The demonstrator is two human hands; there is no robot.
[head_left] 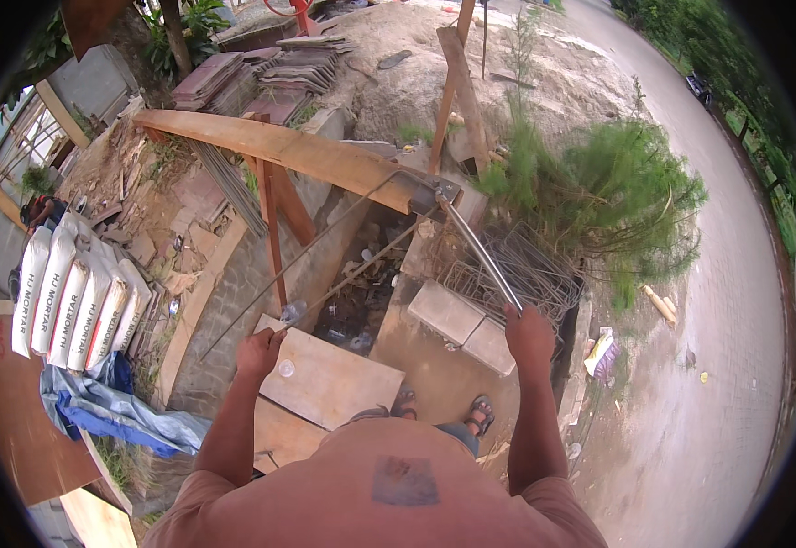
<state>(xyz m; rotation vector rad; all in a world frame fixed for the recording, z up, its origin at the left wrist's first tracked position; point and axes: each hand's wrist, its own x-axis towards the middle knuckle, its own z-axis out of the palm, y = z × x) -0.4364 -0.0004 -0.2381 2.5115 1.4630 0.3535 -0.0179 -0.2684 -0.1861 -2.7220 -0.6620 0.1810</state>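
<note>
From where I stand, the person's left hand [259, 354] is closed around the near end of a thin rod [352, 276], which runs up and away from the fist. The right hand [529, 334] is wrapped round the near end of a silver lever [482, 251]. Farther out, rod and lever meet at a metal fitting [448, 192] on the wooden beam's [270, 142] end.

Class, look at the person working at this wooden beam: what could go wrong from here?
The right grip might slip along the shiny metal lever, with a sudden loss of balance.
The thin rod running to the left grip from the end of the wooden beam could spring or twist, perhaps causing a scrape.
The open sandals offer little cover near the pale block; a step forward might bring a stumble.
</note>
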